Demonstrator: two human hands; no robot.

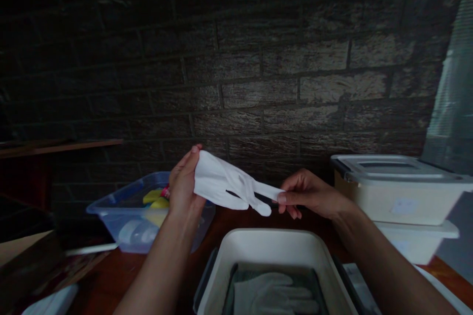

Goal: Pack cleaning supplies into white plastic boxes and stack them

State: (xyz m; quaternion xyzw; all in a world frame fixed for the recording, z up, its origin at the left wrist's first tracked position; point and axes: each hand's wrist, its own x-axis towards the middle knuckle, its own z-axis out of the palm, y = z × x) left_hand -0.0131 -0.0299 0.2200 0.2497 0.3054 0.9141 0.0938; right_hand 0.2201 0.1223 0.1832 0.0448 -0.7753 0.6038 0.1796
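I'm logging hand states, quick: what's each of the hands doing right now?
Left hand: closed, holding the wide end of a white glove.
Right hand: closed, pinching a finger of the same white glove.

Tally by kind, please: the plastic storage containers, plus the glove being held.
White glove held by left hand and right hand: 1
Blue translucent tub: 1
Open cream bin: 1
Stacked lidded boxes: 2
Total: 5
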